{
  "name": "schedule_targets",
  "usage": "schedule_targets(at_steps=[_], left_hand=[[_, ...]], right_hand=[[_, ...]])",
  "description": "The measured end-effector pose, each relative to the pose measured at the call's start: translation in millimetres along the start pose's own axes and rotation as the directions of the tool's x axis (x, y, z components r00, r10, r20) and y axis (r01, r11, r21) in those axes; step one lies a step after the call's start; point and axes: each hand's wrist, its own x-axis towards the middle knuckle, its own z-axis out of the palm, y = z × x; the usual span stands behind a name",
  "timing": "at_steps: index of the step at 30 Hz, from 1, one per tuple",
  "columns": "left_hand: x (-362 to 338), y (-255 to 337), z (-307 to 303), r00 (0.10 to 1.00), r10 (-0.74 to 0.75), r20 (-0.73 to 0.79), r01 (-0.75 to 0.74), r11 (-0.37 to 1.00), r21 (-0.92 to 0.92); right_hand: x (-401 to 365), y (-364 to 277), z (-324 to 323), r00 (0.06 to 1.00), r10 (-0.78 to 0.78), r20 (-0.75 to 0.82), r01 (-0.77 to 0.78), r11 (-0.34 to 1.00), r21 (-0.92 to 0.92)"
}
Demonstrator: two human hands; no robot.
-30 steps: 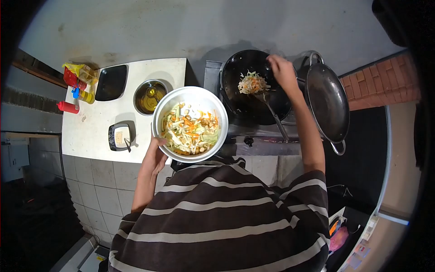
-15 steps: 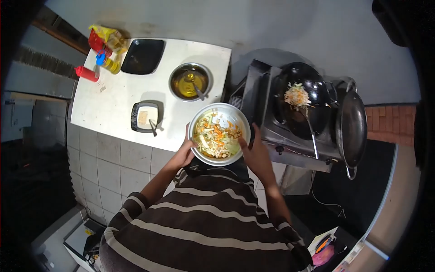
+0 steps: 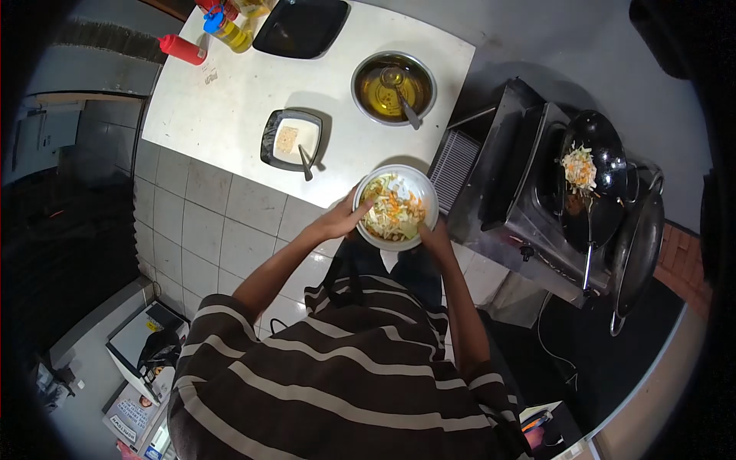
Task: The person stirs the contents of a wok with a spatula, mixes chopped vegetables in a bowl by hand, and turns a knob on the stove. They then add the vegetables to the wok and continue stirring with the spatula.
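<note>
A round metal bowl [image 3: 424,184] with shredded vegetables [image 3: 391,211] in it is held in front of my body, near the white table's front edge. My left hand [image 3: 342,217] grips its left rim, the thumb reaching over the inside. On the right side my right hand [image 3: 435,236] grips the rim, fingers partly hidden by the bowl. On the table [image 3: 230,115], a steel bowl of yellow oil [image 3: 394,89] holds a ladle. To its left, a square black bowl [image 3: 291,139] has a pale liquid and a spoon.
On the stove at right, a black wok [image 3: 606,146] holds shredded vegetables and a metal spatula [image 3: 589,264]. Another large pan [image 3: 640,245] stands beyond it. A black plate [image 3: 300,27], a red bottle [image 3: 182,50] and a blue-capped oil bottle [image 3: 228,32] are at the table's far left.
The view has shifted and turned, so the table sits higher and the stove farther right. Both hands still hold the bowl; my left thumb now reaches farther over the vegetables.
</note>
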Motion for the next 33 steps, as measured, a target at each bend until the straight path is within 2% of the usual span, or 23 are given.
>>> schedule_targets(at_steps=[1, 4, 5, 8, 11, 13, 15, 16, 17, 18, 19, 21, 22, 23, 25, 26, 28, 29, 31, 33], left_hand=[[-4, -2, 2, 1.000, -0.003, 0.003, 0.003, 1.000, 0.003], [-2, -12, 0, 0.993, -0.109, -0.049, 0.097, 0.975, -0.199], [3, -21, 0, 0.994, -0.100, -0.048, 0.089, 0.978, -0.190], [14, -33, -1, 0.972, -0.084, -0.221, 0.013, 0.952, -0.306], [21, -40, -6, 0.963, -0.083, -0.256, 0.004, 0.956, -0.293], [24, -45, -11, 0.961, -0.077, -0.266, 0.001, 0.961, -0.277], [32, -50, -18, 0.954, -0.112, -0.277, 0.025, 0.955, -0.297], [34, -52, -14, 0.931, -0.126, -0.342, -0.001, 0.937, -0.350], [31, -47, -8, 0.888, -0.159, -0.431, -0.025, 0.920, -0.391], [24, -43, -4, 0.826, -0.117, -0.552, -0.021, 0.971, -0.237], [5, -23, 4, 0.837, -0.088, -0.540, -0.008, 0.985, -0.174], [-36, 4, 19, 0.848, -0.024, -0.530, -0.006, 0.998, -0.055], [-48, 5, 27, 0.835, 0.061, -0.547, -0.079, 0.997, -0.010], [-63, 11, 29, 0.861, 0.070, -0.503, -0.050, 0.997, 0.053], [-71, 10, 35, 0.845, 0.177, -0.505, -0.060, 0.969, 0.240], [-75, 15, 37, 0.853, 0.189, -0.487, -0.071, 0.965, 0.251], [-90, 44, 43, 0.801, 0.290, -0.523, -0.116, 0.933, 0.339], [-88, 51, 45, 0.808, 0.302, -0.506, -0.128, 0.928, 0.349], [-79, 65, 49, 0.742, 0.403, -0.536, -0.275, 0.912, 0.305], [-71, 84, 52, 0.767, 0.379, -0.518, -0.280, 0.924, 0.261]], right_hand=[[4, 2, 2, 1.000, 0.003, -0.002, -0.003, 1.000, 0.004], [19, -5, 9, 1.000, 0.001, 0.006, -0.001, 1.000, -0.022], [20, -11, 15, 1.000, 0.004, 0.002, -0.004, 1.000, -0.011], [33, -25, 27, 0.999, 0.032, 0.038, -0.033, 0.999, 0.033], [40, -41, 32, 0.999, 0.033, 0.008, -0.033, 0.999, -0.019], [42, -51, 34, 0.997, 0.080, 0.020, -0.081, 0.996, 0.027], [29, -76, 36, 0.983, 0.170, -0.066, -0.170, 0.985, 0.003], [27, -63, 38, 0.965, -0.159, -0.209, 0.118, 0.973, -0.196], [26, -47, 42, 0.833, -0.478, -0.279, 0.334, 0.837, -0.434], [3, -73, 41, 0.858, -0.414, -0.304, 0.226, 0.837, -0.499], [-20, -105, 39, 0.878, -0.346, -0.330, 0.117, 0.825, -0.553], [-25, -105, 41, 0.822, -0.519, -0.234, 0.213, 0.661, -0.719], [-20, -105, 46, 0.797, -0.567, -0.209, 0.241, 0.616, -0.750], [-12, -108, 46, 0.875, -0.460, -0.149, 0.234, 0.672, -0.703], [-8, -111, 47, 0.878, -0.476, -0.044, 0.278, 0.585, -0.762], [-11, -110, 47, 0.878, -0.473, -0.067, 0.260, 0.592, -0.763], [-32, -122, 47, 0.744, -0.662, -0.089, 0.378, 0.528, -0.760], [-48, -128, 41, 0.744, -0.660, -0.110, 0.362, 0.535, -0.764], [-98, -156, 6, 0.787, -0.599, -0.149, 0.445, 0.718, -0.535], [-142, -156, -49, 0.642, -0.731, -0.231, 0.484, 0.620, -0.617]])
